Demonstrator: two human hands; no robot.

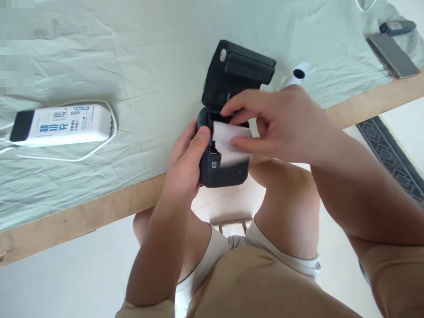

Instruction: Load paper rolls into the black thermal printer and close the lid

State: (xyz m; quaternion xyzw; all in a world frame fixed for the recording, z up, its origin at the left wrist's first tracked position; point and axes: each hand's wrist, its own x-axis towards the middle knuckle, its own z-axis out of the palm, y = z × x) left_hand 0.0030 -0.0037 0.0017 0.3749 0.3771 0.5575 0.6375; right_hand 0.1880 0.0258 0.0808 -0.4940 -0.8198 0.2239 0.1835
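A black portable receipt printer (225, 174) is held over the table's front edge, its lid (240, 66) raised. Around its left side wraps my left hand (188, 157), thumb on the rim of the paper compartment. White paper (230, 139) lies across the opening, its left edge ragged. My right hand (261, 126) is at the paper, fingers curled and somewhat blurred, with the thumb against it. Whether a roll sits underneath is hidden. Right of the lid, a small white paper roll (299, 74) with a dark core rests on the cloth.
A white power strip (66, 125) with its cable looped round it lies on the left of the pale green cloth (142, 57). At the far right are a dark phone (394, 55) and a small dark device (397, 27). The wooden table edge (82, 214) runs diagonally.
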